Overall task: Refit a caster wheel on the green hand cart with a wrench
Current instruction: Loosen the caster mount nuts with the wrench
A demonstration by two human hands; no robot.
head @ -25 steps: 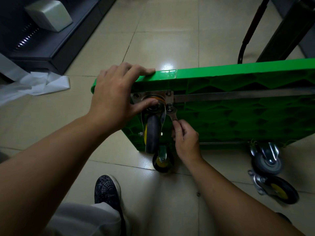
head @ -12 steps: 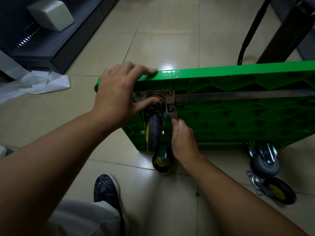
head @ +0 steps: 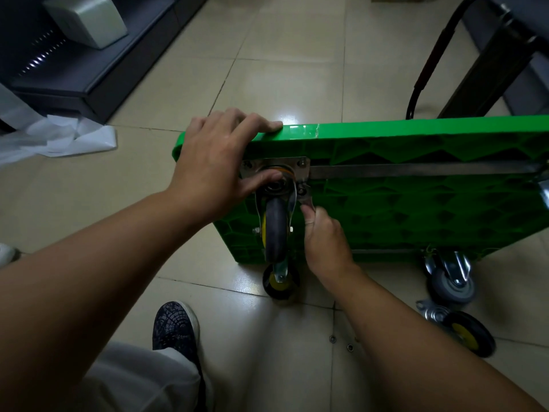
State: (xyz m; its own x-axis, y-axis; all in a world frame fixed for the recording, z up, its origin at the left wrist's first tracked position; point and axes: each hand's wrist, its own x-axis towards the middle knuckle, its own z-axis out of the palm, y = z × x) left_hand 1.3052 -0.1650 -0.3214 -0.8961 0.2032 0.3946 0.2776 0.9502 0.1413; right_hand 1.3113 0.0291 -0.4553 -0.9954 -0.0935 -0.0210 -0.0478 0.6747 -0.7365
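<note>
The green hand cart (head: 386, 138) is standing on its long edge, filling the view from centre out to 3 o'clock, underside facing us. The left hand (head: 219, 162) is hooking its fingers over the top rim while the thumb is pressing the caster wheel (head: 274, 230) and its mounting plate (head: 276, 166) against the deck. The right hand (head: 323, 236) is clamping round the wrench (head: 306, 197), whose head is sitting on the bolt at the plate's 4 o'clock corner. By my reading this is the tightening step. Next comes a short swing, room being tight beside the fork, then a reset. The wrench handle is hiding inside the fist, and the bolt itself is barely showing. A loose caster (head: 466, 331) is lying at 4 o'clock, with small nuts (head: 332, 339) on the floor.
</note>
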